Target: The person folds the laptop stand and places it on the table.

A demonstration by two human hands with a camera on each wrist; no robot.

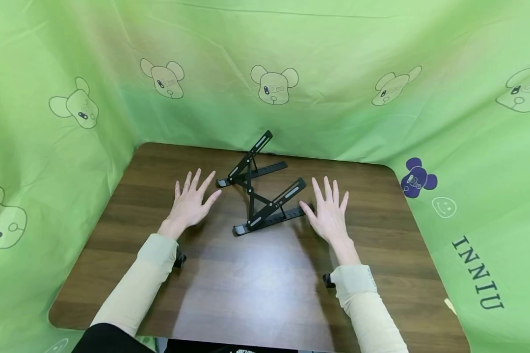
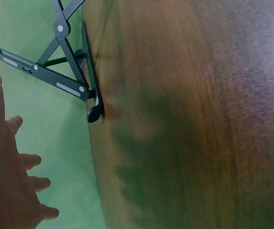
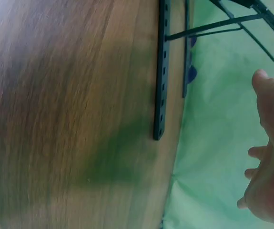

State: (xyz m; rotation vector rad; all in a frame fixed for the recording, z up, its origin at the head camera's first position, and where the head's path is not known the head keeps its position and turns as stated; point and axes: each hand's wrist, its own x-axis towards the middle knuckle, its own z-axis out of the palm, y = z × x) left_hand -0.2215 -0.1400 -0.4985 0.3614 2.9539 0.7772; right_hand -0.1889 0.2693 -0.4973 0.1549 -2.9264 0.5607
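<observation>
Brown table (image 1: 256,284) with a black folding stand (image 1: 250,190) between splayed-fingered hands (image 1: 188,205) (image 1: 330,215), its long rails (image 1: 274,220) rightward and slightly away.

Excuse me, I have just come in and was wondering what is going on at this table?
A person has both hands held out, fingers spread, with a black folding stand between them. The stand is opened out on the wooden table, near its far edge. The left hand is on one side and the right hand on the other; neither grips the stand at this moment. A green cloth hangs behind.
</observation>
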